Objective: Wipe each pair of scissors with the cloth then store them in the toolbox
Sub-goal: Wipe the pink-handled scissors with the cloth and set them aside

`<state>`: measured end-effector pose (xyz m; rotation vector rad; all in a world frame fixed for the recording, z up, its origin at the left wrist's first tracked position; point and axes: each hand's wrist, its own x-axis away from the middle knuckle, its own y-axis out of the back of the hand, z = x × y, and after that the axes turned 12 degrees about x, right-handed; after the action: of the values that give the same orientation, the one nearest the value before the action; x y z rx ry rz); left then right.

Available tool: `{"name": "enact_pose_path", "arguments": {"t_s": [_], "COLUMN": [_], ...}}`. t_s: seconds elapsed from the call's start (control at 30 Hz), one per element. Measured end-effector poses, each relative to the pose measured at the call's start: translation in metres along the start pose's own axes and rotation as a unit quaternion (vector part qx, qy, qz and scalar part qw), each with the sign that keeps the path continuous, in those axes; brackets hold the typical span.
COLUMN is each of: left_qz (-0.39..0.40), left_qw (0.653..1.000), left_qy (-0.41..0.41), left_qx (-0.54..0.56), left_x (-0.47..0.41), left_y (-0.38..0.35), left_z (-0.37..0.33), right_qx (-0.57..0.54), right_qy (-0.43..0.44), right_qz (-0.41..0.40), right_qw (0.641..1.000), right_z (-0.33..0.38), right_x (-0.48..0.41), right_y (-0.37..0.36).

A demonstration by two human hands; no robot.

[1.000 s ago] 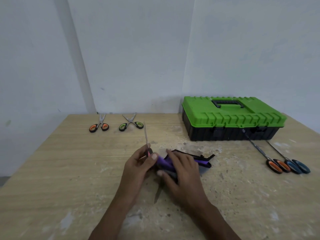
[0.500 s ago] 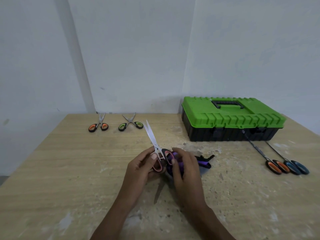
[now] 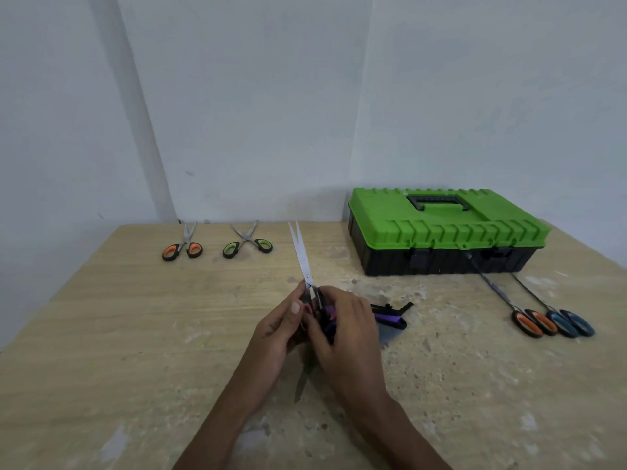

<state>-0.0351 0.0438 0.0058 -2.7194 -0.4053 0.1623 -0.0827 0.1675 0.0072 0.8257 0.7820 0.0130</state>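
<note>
While L hand [image 3: 276, 330] grip pinches silver-bladed scissors [image 3: 300, 256], R hand [image 3: 349, 334] clamps purple-black cloth [image 3: 388, 320] at handles. Green-lidded black toolbox [image 3: 441, 232] shut, beyond-right of grip. Est. early: small orange-handled pr [image 3: 182, 250] + 3 more wait.

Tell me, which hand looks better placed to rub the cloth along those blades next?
Probably the right hand: it grips the purple cloth against the scissors, just below the blades. The left hand pinches the scissors by the handles, steadying them with the blades pointing away.
</note>
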Motion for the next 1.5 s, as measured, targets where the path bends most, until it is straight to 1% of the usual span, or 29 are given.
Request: {"name": "enact_pose_path", "arguments": {"t_s": [0.1, 0.17, 0.27, 0.3, 0.37, 0.47, 0.53, 0.6, 0.67, 0.77, 0.93, 1.03, 1.27, 1.33, 1.37, 1.4, 1.43, 1.5], "left_qz": [0.024, 0.048, 0.061, 0.058, 0.053, 0.046, 0.046, 0.043, 0.042, 0.042, 0.041, 0.044, 0.046, 0.046, 0.048, 0.048, 0.046, 0.037], "left_qw": [0.999, 0.994, 0.971, 0.967, 0.971, 0.973, 0.973, 0.974, 0.973, 0.970, 0.968, 0.966, 0.965, 0.965, 0.966, 0.967, 0.968, 0.968], "left_qy": [-0.003, -0.007, -0.040, -0.043, -0.035, -0.024, -0.020, -0.015, -0.016, -0.027, -0.038, -0.042, -0.046, -0.049, -0.048, -0.046, -0.046, -0.058], "left_qx": [-0.041, -0.100, -0.227, -0.243, -0.232, -0.225, -0.225, -0.220, -0.227, -0.237, -0.246, -0.251, -0.255, -0.252, -0.249, -0.245, -0.242, -0.243], "left_x": [0.000, 0.001, 0.002, 0.000, -0.001, -0.002, -0.001, -0.001, -0.001, -0.001, 0.000, 0.000, -0.001, -0.002, -0.002, -0.002, -0.002, -0.002], "left_y": [-0.001, -0.003, -0.004, -0.003, -0.004, -0.005, -0.005, -0.005, -0.005, -0.004, 0.000, -0.001, 0.000, 0.000, 0.000, 0.000, 0.000, 0.001], "left_z": [0.005, 0.010, 0.015, 0.017, 0.016, 0.014, 0.014, 0.015, 0.015, 0.015, 0.018, 0.018, 0.021, 0.022, 0.022, 0.021, 0.021, 0.021], "right_qx": [-0.050, -0.063, -0.038, -0.016, 0.024, 0.088, 0.120, 0.124, 0.146, 0.230, 0.323, 0.346, 0.353, 0.382, 0.395, 0.391, 0.366, 0.270], "right_qy": [-0.020, -0.052, -0.075, -0.077, -0.092, -0.127, -0.169, -0.234, -0.263, -0.233, -0.187, -0.187, -0.212, -0.213, -0.208, -0.195, -0.171, -0.094], "right_qz": [0.026, 0.028, 0.010, 0.003, 0.001, 0.023, 0.045, 0.057, 0.059, 0.086, 0.091, 0.098, 0.108, 0.114, 0.098, 0.069, 0.038, -0.001], "right_qw": [0.998, 0.996, 0.996, 0.997, 0.996, 0.988, 0.977, 0.963, 0.952, 0.941, 0.923, 0.914, 0.905, 0.892, 0.890, 0.897, 0.914, 0.958], "right_z": [-0.012, -0.029, -0.066, -0.080, -0.108, -0.149, -0.172, -0.191, -0.206, -0.219, -0.228, -0.231, -0.235, -0.228, -0.223, -0.216, -0.206, -0.181], "right_x": [-0.007, -0.013, -0.016, -0.014, -0.007, 0.010, 0.021, 0.028, 0.029, 0.020, -0.001, -0.009, -0.019, -0.018, -0.016, -0.014, -0.012, -0.011], "right_y": [0.010, 0.020, 0.042, 0.052, 0.077, 0.112, 0.129, 0.140, 0.146, 0.147, 0.133, 0.125, 0.112, 0.113, 0.112, 0.112, 0.110, 0.103]}}
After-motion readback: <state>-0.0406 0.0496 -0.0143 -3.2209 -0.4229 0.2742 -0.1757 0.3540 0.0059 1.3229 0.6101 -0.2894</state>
